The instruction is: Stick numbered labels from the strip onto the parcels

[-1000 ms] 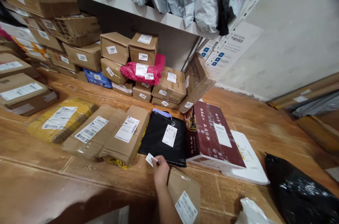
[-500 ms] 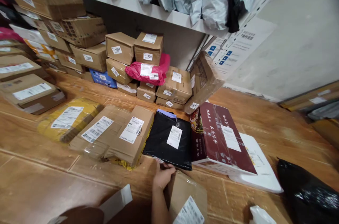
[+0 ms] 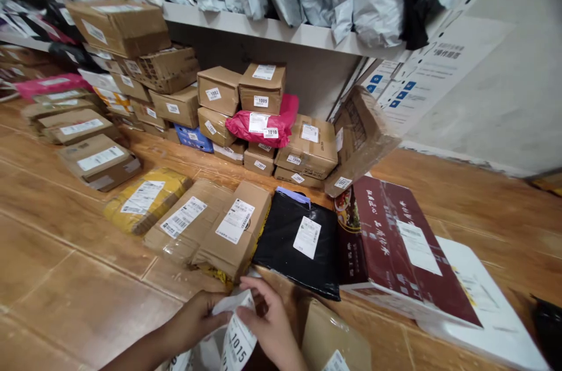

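Note:
Both hands are at the bottom centre, on a strip of white number labels (image 3: 239,336) that reads 1015. My left hand (image 3: 204,318) pinches the upper left part of the strip. On its right side my right hand (image 3: 267,312) has thumb and fingers closed on it. Just beyond the hands lies a black plastic parcel (image 3: 296,242) with a white label. To its left are two brown cardboard parcels, one flat box (image 3: 252,207) and one taped package (image 3: 175,248). Another brown box (image 3: 338,330) sits right of my right hand.
A maroon carton (image 3: 395,242) rests partly over a white foam box (image 3: 496,295) at right. Further left is a yellow wrapped parcel (image 3: 171,184). Numbered boxes, a pink parcel (image 3: 285,113) among them, are stacked under a shelf (image 3: 281,28) of grey bags.
My right hand has drawn back from the black parcel's near edge to the label strip. My left hand has come into view on the strip. The view has swung left.

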`<move>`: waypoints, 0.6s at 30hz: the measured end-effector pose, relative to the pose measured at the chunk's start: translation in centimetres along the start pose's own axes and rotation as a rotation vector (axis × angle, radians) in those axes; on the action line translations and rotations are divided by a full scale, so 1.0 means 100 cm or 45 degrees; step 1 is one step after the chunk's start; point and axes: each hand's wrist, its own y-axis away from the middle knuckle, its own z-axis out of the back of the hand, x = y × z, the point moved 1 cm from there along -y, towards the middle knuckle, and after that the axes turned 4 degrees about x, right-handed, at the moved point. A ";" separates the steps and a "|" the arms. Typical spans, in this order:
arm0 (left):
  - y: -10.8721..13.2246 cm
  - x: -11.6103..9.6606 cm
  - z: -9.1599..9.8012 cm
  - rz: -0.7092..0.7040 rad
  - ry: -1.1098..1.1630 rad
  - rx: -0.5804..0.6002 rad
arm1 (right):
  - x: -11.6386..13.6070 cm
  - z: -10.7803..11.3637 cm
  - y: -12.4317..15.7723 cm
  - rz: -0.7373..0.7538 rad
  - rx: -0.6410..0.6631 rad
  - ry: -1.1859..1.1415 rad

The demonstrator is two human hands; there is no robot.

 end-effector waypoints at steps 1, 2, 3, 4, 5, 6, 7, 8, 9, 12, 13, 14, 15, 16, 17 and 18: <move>-0.002 -0.009 -0.002 -0.060 0.017 -0.026 | 0.012 -0.002 0.002 0.007 0.108 -0.012; -0.003 -0.017 -0.004 -0.106 0.030 -0.073 | 0.021 -0.002 0.002 0.021 0.140 -0.021; -0.003 -0.023 -0.005 -0.125 0.044 -0.138 | 0.028 0.000 0.001 0.031 0.126 -0.035; -0.001 -0.028 -0.005 -0.114 0.061 -0.208 | 0.031 0.002 -0.002 0.038 0.099 -0.054; 0.002 -0.031 -0.004 -0.086 0.062 -0.252 | 0.033 0.006 -0.004 0.043 0.073 -0.075; 0.007 -0.034 -0.003 -0.054 0.021 -0.258 | 0.033 0.009 -0.007 0.042 0.053 -0.097; 0.014 -0.037 -0.001 -0.034 -0.072 -0.236 | 0.032 0.010 -0.009 0.029 0.045 -0.119; 0.022 -0.039 0.002 -0.032 -0.208 -0.205 | 0.031 0.011 -0.010 0.013 0.052 -0.136; 0.030 -0.041 0.004 -0.041 -0.353 -0.186 | 0.030 0.009 -0.009 0.001 0.069 -0.149; 0.053 -0.043 0.009 -0.002 -0.457 -0.348 | 0.030 -0.007 -0.002 -0.037 0.185 -0.228; 0.058 -0.042 0.009 0.039 -0.355 -0.430 | 0.030 -0.014 0.001 -0.071 0.235 -0.285; 0.062 -0.040 0.007 0.079 -0.215 -0.483 | 0.031 -0.021 0.004 -0.111 0.273 -0.344; 0.065 -0.039 0.005 0.110 -0.073 -0.505 | 0.032 -0.027 0.007 -0.152 0.294 -0.390; 0.067 -0.037 0.002 0.121 0.050 -0.499 | 0.032 -0.032 0.009 -0.183 0.294 -0.416; 0.068 -0.035 -0.001 0.112 0.149 -0.474 | 0.032 -0.036 0.011 -0.201 0.280 -0.417; 0.069 -0.034 -0.003 0.092 0.229 -0.444 | 0.032 -0.038 0.012 -0.206 0.259 -0.398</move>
